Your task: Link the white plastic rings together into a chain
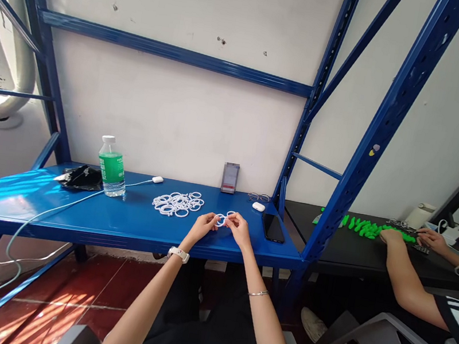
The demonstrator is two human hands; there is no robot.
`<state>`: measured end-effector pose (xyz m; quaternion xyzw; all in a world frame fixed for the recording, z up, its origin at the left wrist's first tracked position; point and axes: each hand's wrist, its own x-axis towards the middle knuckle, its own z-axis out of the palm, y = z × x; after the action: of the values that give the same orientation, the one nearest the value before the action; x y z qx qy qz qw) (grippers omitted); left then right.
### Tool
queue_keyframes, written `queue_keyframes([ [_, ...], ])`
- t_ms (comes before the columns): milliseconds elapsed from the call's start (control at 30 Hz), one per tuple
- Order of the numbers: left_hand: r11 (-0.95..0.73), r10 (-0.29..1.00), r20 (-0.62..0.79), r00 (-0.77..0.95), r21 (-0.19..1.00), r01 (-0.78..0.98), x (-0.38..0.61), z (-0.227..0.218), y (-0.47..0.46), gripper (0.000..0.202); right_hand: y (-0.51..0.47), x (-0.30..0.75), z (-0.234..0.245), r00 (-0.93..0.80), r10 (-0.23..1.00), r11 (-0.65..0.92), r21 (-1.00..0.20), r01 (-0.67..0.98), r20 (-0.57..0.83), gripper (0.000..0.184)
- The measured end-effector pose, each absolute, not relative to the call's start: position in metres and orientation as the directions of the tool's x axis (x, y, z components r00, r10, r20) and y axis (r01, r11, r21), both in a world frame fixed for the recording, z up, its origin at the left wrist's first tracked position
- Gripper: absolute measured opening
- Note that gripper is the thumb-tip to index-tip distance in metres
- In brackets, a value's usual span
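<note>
Just above the front part of the blue table, my left hand [204, 224] pinches a white ring [220, 220] between thumb and fingers. My right hand [238, 228] is closed on the ring's other side, where a second white loop shows at the fingertips. Whether the two loops are joined I cannot tell. Left of my hands lies a loose pile of similar white rings [178, 203], several of them overlapping. A white watch is on my left wrist and a thin bracelet on my right.
On the blue table [125, 225] are a water bottle [112, 168], a black plastic bag [83, 178], a white cable, a small upright device [229, 178], glasses [258, 197], a white case [258, 206] and a phone [273, 228]. Blue posts stand right; beyond, another person handles green pieces [364, 227].
</note>
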<state>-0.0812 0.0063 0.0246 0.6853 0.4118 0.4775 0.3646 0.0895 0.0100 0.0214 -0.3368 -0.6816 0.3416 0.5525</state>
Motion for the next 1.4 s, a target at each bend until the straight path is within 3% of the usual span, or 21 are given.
queue_keyframes([
  [1400, -0.408, 0.907, 0.376, 0.189, 0.895, 0.182, -0.081, 0.021, 0.01, 0.053, 0.018, 0.092, 0.014, -0.112, 0.829, 0.56, -0.816, 0.146, 0.549, 0.035],
])
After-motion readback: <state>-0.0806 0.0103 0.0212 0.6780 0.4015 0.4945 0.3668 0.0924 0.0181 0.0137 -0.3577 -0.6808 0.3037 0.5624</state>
